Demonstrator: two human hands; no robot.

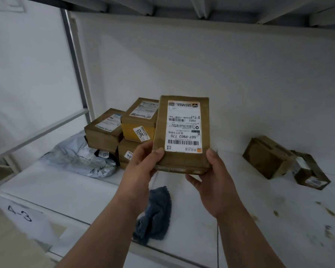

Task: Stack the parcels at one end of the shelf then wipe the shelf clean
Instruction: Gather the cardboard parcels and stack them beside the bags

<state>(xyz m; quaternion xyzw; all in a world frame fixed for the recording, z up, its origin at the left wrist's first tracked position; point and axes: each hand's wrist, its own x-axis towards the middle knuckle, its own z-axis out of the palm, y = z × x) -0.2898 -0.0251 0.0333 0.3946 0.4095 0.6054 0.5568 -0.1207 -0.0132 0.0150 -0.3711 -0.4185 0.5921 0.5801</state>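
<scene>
I hold a flat brown parcel [184, 132] with a white shipping label up above the white shelf [240, 200]. My left hand [143, 163] grips its lower left corner and my right hand [215, 176] grips its lower right corner. Behind it at the shelf's left end stands a stack of brown and yellow parcels [122, 130], with a grey plastic mailer bag [79, 157] beside them. A blue cloth [155, 213] lies crumpled on the shelf's front edge, below my hands.
Two brown parcels [267, 157] [309, 173] lie tilted at the right of the shelf against the back wall. Dirty brown spots [325, 209] mark the shelf surface at the right. A paper label reading 4-3 [21, 213] hangs at the lower left. Another shelf board runs overhead.
</scene>
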